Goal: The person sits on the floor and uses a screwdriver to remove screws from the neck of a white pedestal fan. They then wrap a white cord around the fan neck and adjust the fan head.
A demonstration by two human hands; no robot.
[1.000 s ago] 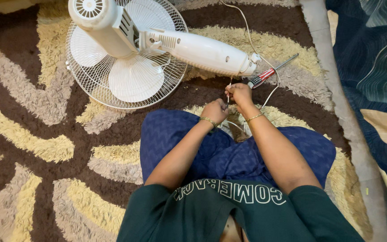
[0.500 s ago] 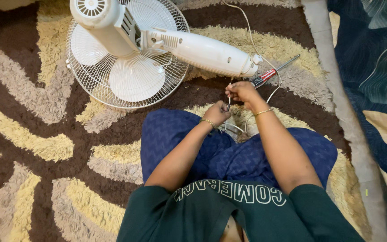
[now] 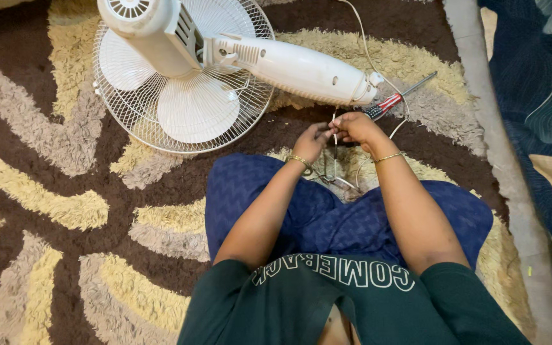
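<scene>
Wire (image 3: 335, 131) is the centre of things now: a thin pale strand hanging from the base end of the fan (image 3: 225, 64), pinched between both hands just below the pole's cap. Half a second back the hands sat a touch lower and nearer the lap; now they are up close under the pole end, fingertips nearly meeting. The right hand (image 3: 356, 126) is closed on the strand from the right, the left hand (image 3: 313, 140) curls in from the left with its fingers together on the same wire or just beside it. I judge fine work on the lead is under way, since the grip has tightened up to the pole. A screwdriver (image 3: 394, 99) with a red handle lies untouched on the rug (image 3: 46, 160), just right of the pole end. The fan lies flat, grille and blades to the left, motor housing on top. Shaggy rug in brown, yellow and grey swirls covers the floor; a blue patterned cloth (image 3: 538, 96) runs down the right edge.
</scene>
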